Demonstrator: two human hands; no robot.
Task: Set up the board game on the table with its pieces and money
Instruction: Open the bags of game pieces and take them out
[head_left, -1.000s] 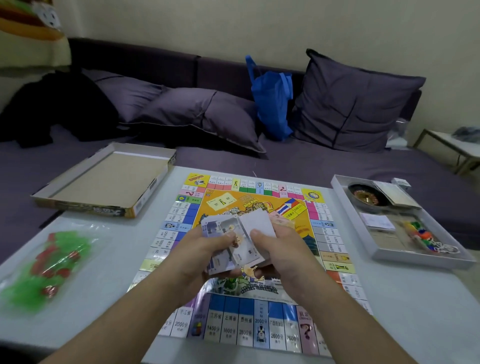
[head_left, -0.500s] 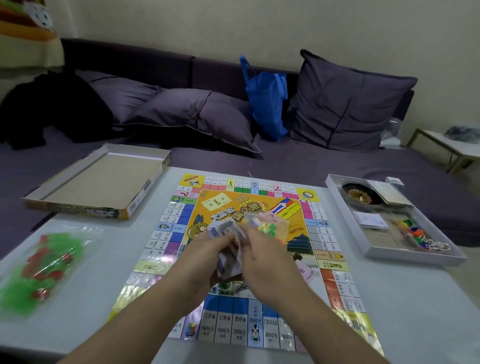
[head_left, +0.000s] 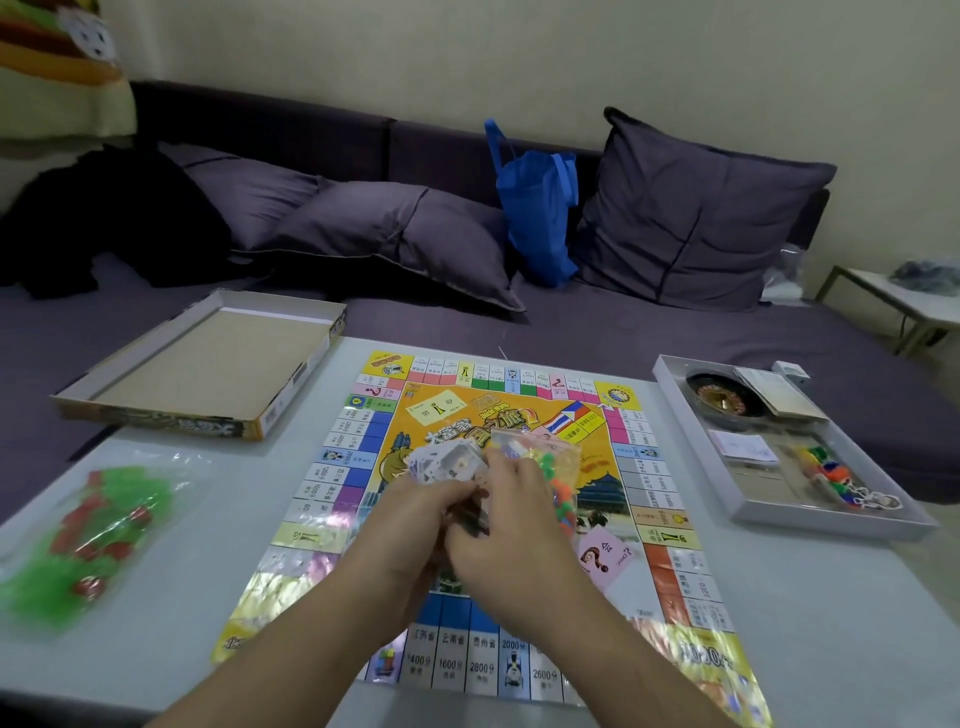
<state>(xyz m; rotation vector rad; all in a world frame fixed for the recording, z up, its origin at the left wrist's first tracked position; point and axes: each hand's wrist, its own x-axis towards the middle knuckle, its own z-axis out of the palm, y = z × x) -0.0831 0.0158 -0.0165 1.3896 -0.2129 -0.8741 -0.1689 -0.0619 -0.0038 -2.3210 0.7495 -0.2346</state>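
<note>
Head camera looks down at two forearms that meet above the near half of the game board (head_left: 363, 519), which lies flat and open on the white worktop (head_left: 831, 623), so the printed squares face the person. The left hand (head_left: 410, 525) grasps a fanned bundle of paper money (head_left: 447, 462), probably to keep the notes together while they are sorted. The right hand (head_left: 511, 525) is curled close against it, and its fingers seem to pinch a clear bag of small coloured pieces (head_left: 550, 467); how exactly the fingers lie is hidden between the hands. Both things are held just above the board centre, not resting on it.

On the left of the worktop lies a plastic bag of green and red pieces (head_left: 88, 530), apart from the board and not yet opened, as far as one can judge. On the right stands the box tray (head_left: 701, 467) with a small roulette wheel (head_left: 724, 397), cards and coloured tokens (head_left: 826, 470) inside, near enough to reach. Farther left, the empty box lid (head_left: 202, 364) sits partly over the worktop edge. Behind is a purple sofa (head_left: 675, 332) with a blue bag (head_left: 537, 208).
</note>
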